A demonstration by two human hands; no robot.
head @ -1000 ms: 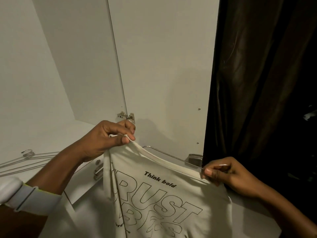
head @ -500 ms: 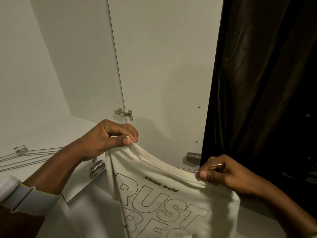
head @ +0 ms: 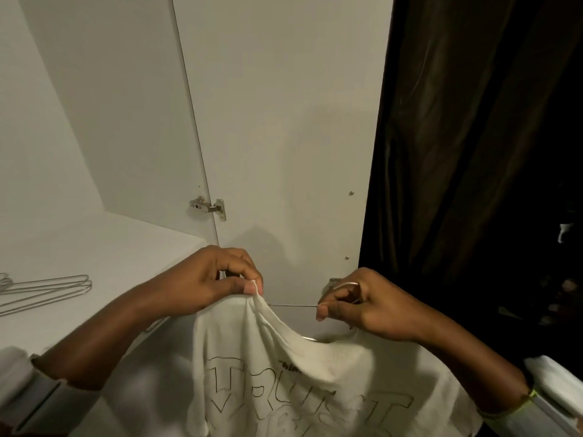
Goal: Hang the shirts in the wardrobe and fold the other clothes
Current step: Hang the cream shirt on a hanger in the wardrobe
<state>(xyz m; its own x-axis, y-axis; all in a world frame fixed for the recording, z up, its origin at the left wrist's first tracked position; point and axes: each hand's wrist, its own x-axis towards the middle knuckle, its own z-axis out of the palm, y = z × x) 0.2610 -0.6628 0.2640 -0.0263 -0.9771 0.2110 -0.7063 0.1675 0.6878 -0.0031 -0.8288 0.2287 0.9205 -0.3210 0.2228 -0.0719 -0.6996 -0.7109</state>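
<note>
Taking the cream shirt (head: 315, 373) as the landmark: far to its left, spare wire hangers (head: 47, 290) lie on the white wardrobe shelf (head: 110, 257), well apart from it. Above and left of the shirt, a hinge (head: 209, 207) joins the wardrobe wall to the open wardrobe door (head: 284, 121).

At the shirt's upper left corner the left hand (head: 205, 279) pinches a bunched fold of the neckline, thumb and forefinger closed tight on the cloth and lifting it. From that pinch a thin wire hanger (head: 293, 305) runs rightward above the collar. At the shirt's upper right the right hand (head: 362, 305) has its fingers curled round the hanger's wire, the hook looping over its knuckles. To the right of the shirt hangs a dark curtain (head: 473, 152).

The step in hand appears to be threading the hanger into the shirt. Next, the left hand probably must draw the neckline over the hanger's arm so the shoulder seats, before the hook can go onto a rail, which is not visible here.
</note>
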